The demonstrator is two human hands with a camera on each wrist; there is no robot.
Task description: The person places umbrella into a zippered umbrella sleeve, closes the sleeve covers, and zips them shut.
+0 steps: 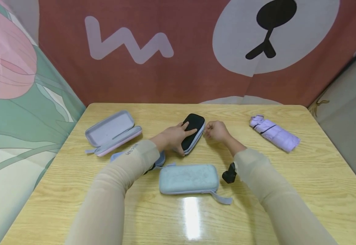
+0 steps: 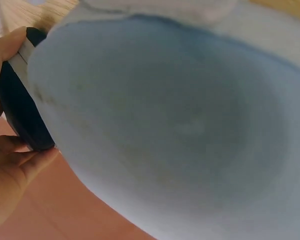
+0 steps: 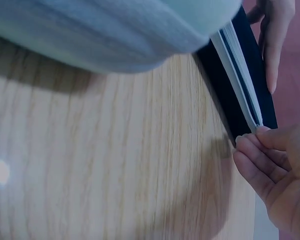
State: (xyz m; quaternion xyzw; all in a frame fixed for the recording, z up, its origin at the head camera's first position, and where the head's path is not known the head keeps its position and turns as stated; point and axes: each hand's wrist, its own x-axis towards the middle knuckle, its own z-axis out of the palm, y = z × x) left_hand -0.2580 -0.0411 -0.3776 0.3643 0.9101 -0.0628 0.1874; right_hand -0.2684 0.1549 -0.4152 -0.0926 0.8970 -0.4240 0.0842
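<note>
A black zip case (image 1: 195, 121) with a pale grey zip band lies at a slant on the table's far middle. My left hand (image 1: 175, 136) grips it, fingers spread over the top and thumb at the near end; the left wrist view shows the case (image 2: 22, 107) between thumb and fingers. At its right side, my right hand (image 1: 217, 130) has thumb and fingertips together on the zip. In the right wrist view that hand (image 3: 285, 175) pinches the end of the zip track (image 3: 240, 75); the pull itself is hidden by the fingertips.
An open grey-and-pink case (image 1: 110, 131) lies at the left. A blue case (image 1: 160, 158) is partly under my left sleeve. Nearer lie a closed light-blue case (image 1: 188, 179) and a small black object (image 1: 229, 174) by my right sleeve. A folded purple umbrella (image 1: 275, 133) lies right.
</note>
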